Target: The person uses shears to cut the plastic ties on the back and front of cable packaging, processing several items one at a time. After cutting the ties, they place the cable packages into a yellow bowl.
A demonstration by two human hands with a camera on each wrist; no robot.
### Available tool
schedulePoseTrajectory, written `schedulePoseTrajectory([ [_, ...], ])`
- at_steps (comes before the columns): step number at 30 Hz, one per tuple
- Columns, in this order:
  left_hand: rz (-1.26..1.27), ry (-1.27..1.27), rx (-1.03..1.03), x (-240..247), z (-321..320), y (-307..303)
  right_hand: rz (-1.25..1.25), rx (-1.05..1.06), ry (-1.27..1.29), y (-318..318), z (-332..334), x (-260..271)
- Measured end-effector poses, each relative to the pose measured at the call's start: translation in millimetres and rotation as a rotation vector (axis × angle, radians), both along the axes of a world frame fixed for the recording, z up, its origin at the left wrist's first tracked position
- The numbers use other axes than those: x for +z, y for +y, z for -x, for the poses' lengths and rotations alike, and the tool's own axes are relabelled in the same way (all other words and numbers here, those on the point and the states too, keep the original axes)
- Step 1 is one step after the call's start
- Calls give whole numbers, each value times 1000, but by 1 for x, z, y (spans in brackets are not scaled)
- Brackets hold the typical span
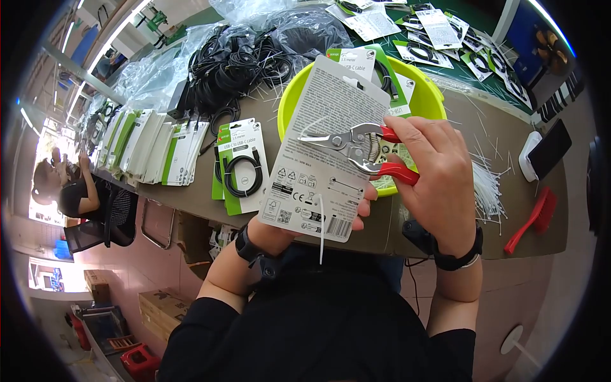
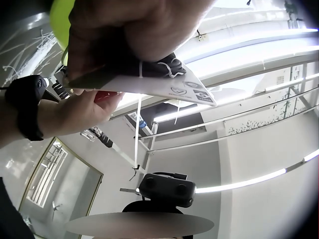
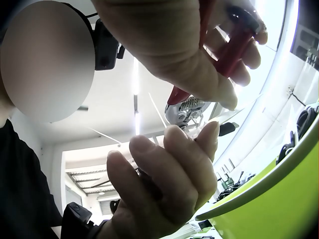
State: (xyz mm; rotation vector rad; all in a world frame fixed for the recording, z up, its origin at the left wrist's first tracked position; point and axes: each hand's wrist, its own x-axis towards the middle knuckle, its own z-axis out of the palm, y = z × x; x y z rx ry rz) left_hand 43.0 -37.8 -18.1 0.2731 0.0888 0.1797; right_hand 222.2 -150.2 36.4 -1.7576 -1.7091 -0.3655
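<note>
My left hand (image 2: 144, 30) holds a printed cable packaging card (image 1: 312, 95) from behind, its back face up; the card hides most of the palm, and fingertips curl past its right edge. A black cable bundle shows under the card in the left wrist view. White zip ties run through the card, and one tail (image 1: 322, 235) hangs past its lower edge. My right hand (image 1: 439, 178) grips red-handled pruning shears (image 1: 356, 143). Their narrow blades lie over the card, pointing left, near the upper tie (image 1: 312, 129).
Behind the card stands a lime-green basket (image 1: 289, 105) with packaged cables. Left of it lie a packaged cable (image 1: 242, 169), a row of cards (image 1: 143, 146) and black cables (image 1: 219, 70). White zip ties (image 1: 487, 191) and a red brush (image 1: 534, 219) lie right. Another person (image 1: 83, 191) sits far left.
</note>
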Motion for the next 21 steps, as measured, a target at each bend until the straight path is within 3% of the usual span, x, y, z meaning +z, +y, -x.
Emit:
schedulePoseTrajectory([
  [3,-18,-2,-19,0,-2,1,6,2,-31,1,1,-1],
  [6,70,-65,-117,-5,-6,5,168,25,267,-1,1,-5],
  [11,-18,-3,19,-2,6,11,-6,74,571,-8,0,-1],
  [14,10,-147,-4,-9,6,20,4,68,85,-10,1,-3],
  [21,-84,-108,116,-14,4,19,7,81,-42,-7,9,-9],
])
